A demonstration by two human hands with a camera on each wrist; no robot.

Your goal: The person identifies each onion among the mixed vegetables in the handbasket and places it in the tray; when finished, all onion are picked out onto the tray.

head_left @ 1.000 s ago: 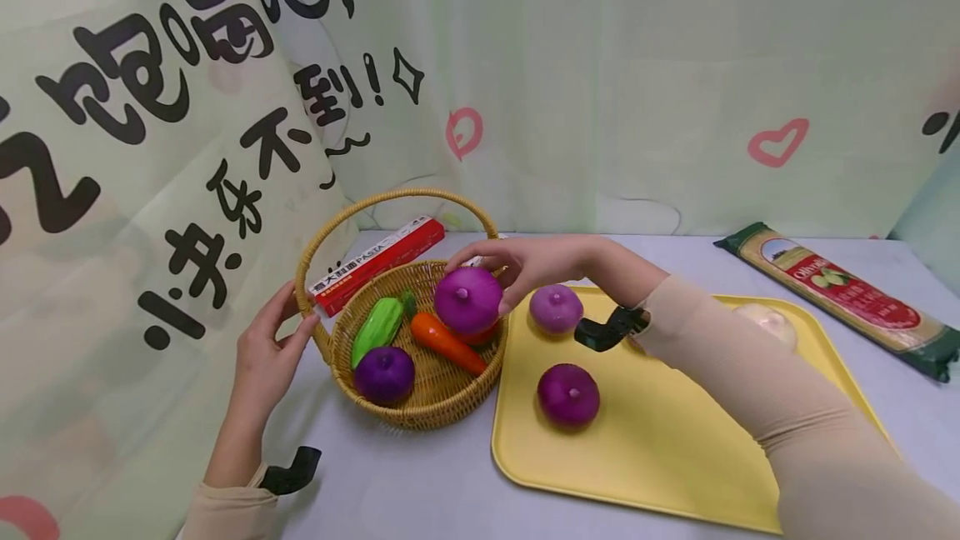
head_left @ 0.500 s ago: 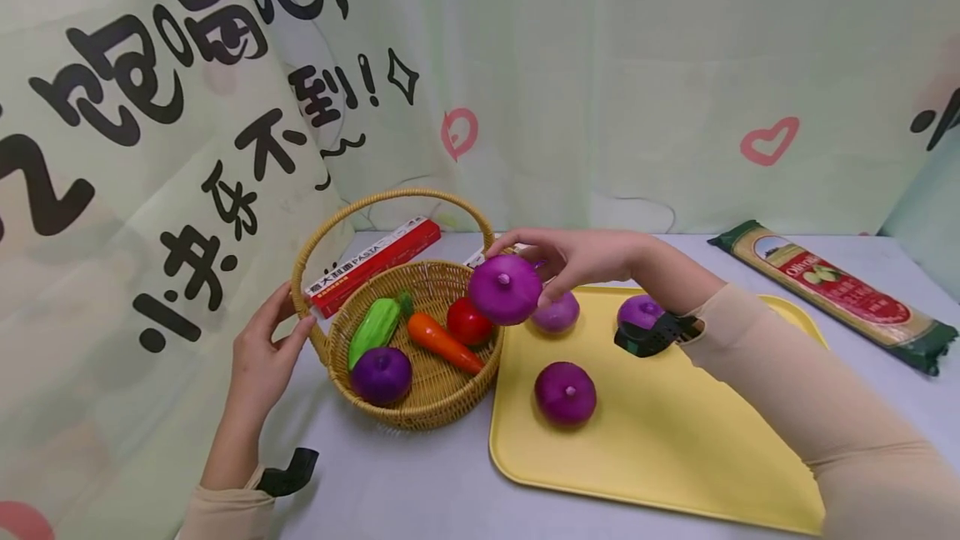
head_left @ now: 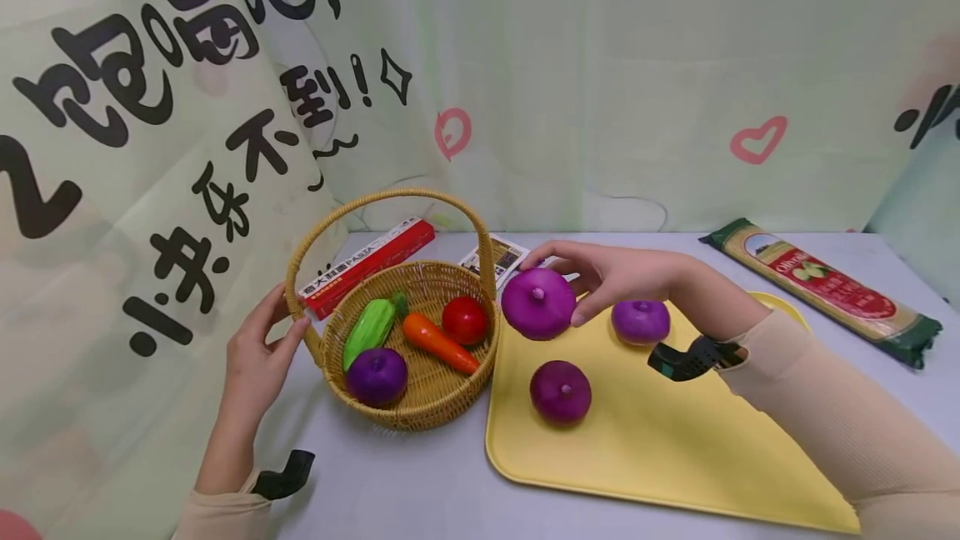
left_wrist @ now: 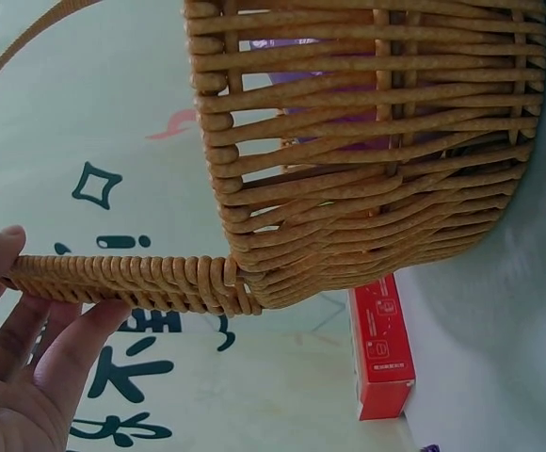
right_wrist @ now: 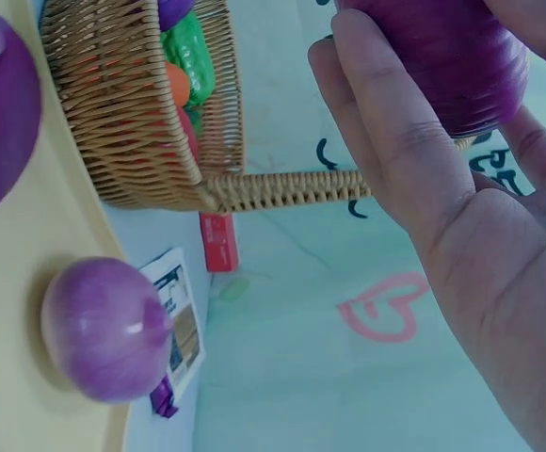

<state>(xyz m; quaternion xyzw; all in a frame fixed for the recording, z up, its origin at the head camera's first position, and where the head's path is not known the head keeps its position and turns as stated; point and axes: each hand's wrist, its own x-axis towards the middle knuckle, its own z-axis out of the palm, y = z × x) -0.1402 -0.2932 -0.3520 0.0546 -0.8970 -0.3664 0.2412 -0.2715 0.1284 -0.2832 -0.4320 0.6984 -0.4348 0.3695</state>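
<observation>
Okay, curtain (head_left: 600,90): pale green, printed, hangs at the back and along the left.
Table (head_left: 390,482): whitish, under everything else.
Tray (head_left: 675,457): yellow, flat, right-hand side, partly covered by the right sleeve (head_left: 840,423).
Basket (head_left: 420,419): woven, upright, just left of tray; touching or not, can't tell from here.
Handle (head_left: 408,192): tall arch over basket.
Right sleeve: beige, long, black strap (head_left: 690,358) at cuff.
Pasta bag (head_left: 821,290): lying slanted, back right, beyond tray.
Red box (head_left: 367,265): lying slanted behind basket, marked PASTA.
Right hand (head_left: 622,277): thumb and fingers pinching the held onion (head_left: 538,303).
Left hand (head_left: 258,352): thumb and fingers pinching handle, low on its left side.
Card (head_left: 502,261): flat behind basket's right side, partly hidden.
Held onion: bright purple, raised off tray, above its far left corner, right of basket, pale tip toward the wearer.
Near onion (head_left: 561,392): dark purple, on tray, toward its left edge.
Basket onion (head_left: 377,376): deep purple, front left inside basket.
Green vegetable (head_left: 371,332): inside basket, left, just behind basket onion.
Carrot (head_left: 441,343): inside basket, middle, slanted.
Far onion (head_left: 641,322): on tray, partly covered by right hand.
Lilac onion (right_wrist: 108,330): right wrist view, on tray near card.
Tomato (head_left: 465,320): inside basket, right, just behind carrot.
</observation>
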